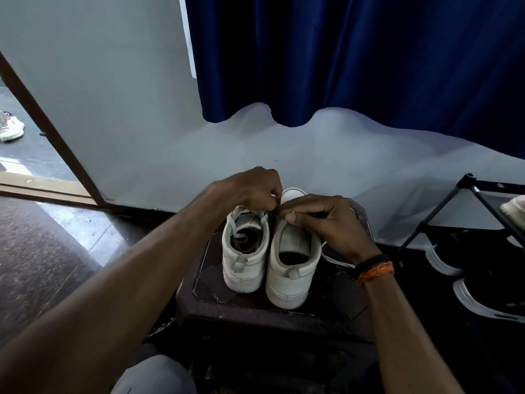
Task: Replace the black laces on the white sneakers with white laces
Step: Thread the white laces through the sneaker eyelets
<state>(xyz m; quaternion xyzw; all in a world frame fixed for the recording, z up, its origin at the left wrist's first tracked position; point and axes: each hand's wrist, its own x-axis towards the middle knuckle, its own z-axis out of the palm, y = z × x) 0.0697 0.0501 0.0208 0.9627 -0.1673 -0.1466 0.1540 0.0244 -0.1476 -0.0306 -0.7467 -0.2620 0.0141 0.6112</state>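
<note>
Two white sneakers stand side by side, heels toward me, on a dark brown stool (255, 311). The left sneaker (244, 260) has a white lace threaded through its eyelets. The right sneaker (289, 277) is under my hands. My left hand (250, 189) pinches a white lace at that shoe's upper eyelets. My right hand (324, 220) pinches the lace right beside it, over the tongue. A loose white lace end (335, 258) trails off the right sneaker's side onto the stool. No black lace shows.
A black shoe rack (471, 211) with black-and-white shoes (483, 297) stands to the right. A blue curtain (355, 58) hangs on the white wall behind. At the left, an open doorway shows another white shoe (11, 126). My grey-clad knee (153, 376) is below.
</note>
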